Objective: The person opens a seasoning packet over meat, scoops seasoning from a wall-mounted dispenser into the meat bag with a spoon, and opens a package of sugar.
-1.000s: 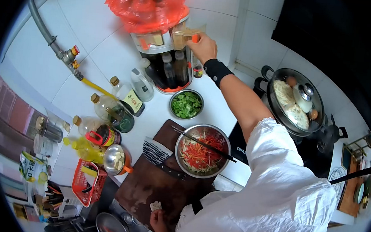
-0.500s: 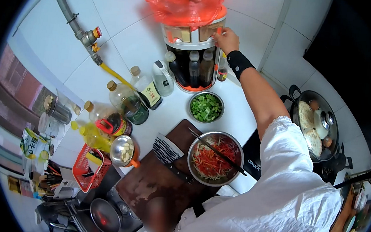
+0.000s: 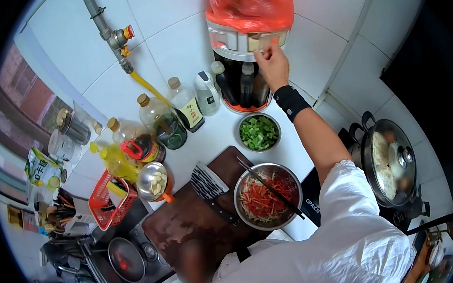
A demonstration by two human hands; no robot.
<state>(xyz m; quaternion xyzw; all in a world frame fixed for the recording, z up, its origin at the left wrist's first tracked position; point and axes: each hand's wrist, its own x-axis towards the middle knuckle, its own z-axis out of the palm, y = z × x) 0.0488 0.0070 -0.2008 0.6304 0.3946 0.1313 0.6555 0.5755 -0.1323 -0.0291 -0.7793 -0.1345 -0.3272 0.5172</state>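
My right hand (image 3: 273,65), with a black wristband, is raised to the round spice rack (image 3: 227,53). Its fingers are pinched at the lower edge of a clear drawer (image 3: 255,41) with tan contents. A red plastic bag (image 3: 250,6) covers the rack's top, and dark bottles stand inside below. My left hand (image 3: 193,264) is a blur over the lower edge of the brown cutting board (image 3: 169,227); its fingers and anything in them cannot be made out.
A steel bowl of shredded vegetables (image 3: 268,196) with chopsticks sits beside a patterned-blade knife (image 3: 208,181). Near the rack is a bowl of chopped greens (image 3: 259,132). Bottles (image 3: 163,121), garlic in a steel bowl (image 3: 152,181) and a red basket (image 3: 111,201) stand left; a lidded pan (image 3: 390,162) stands right.
The view has shifted. The drawer pulled out at first is back in the rack, which appears turned. My left hand, earlier holding something whitish, is now blurred.
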